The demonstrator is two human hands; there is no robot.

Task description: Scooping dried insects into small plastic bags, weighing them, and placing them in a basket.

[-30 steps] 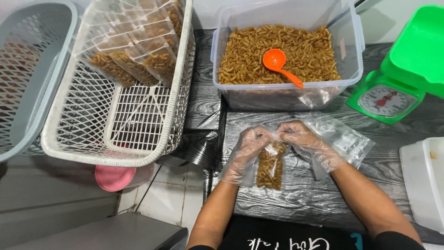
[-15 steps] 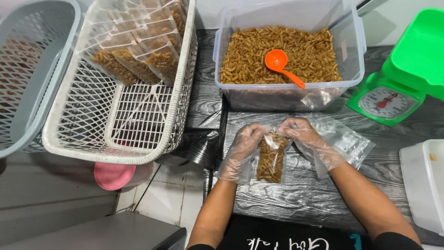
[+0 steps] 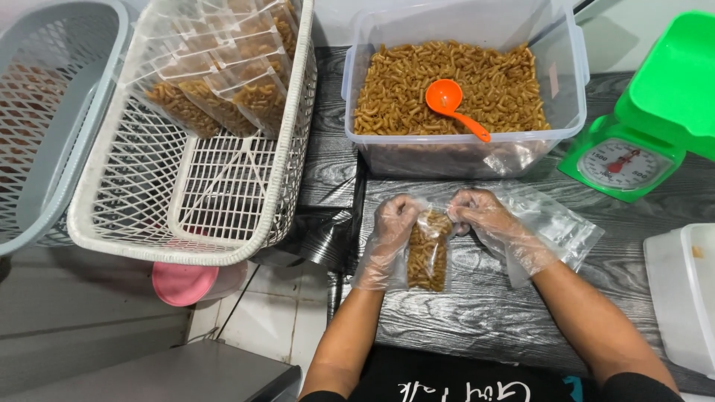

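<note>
At upper left, a white basket (image 3: 223, 216) holds filled packets. Lower centre, the gloved left hand (image 3: 391, 223) and right hand (image 3: 480, 216) both pinch the top of a small snack bag (image 3: 428, 253) standing on the table (image 3: 477, 313). A green scale (image 3: 640, 141) sits at right.

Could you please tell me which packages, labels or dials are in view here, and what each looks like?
Small clear bag of brown snacks: pinched at its top by left hand and right hand.
Filled clear bags: rowed in the white basket.
Empty clear bags: flat, beside the right hand.
Green scale: round white dial, right.
</note>
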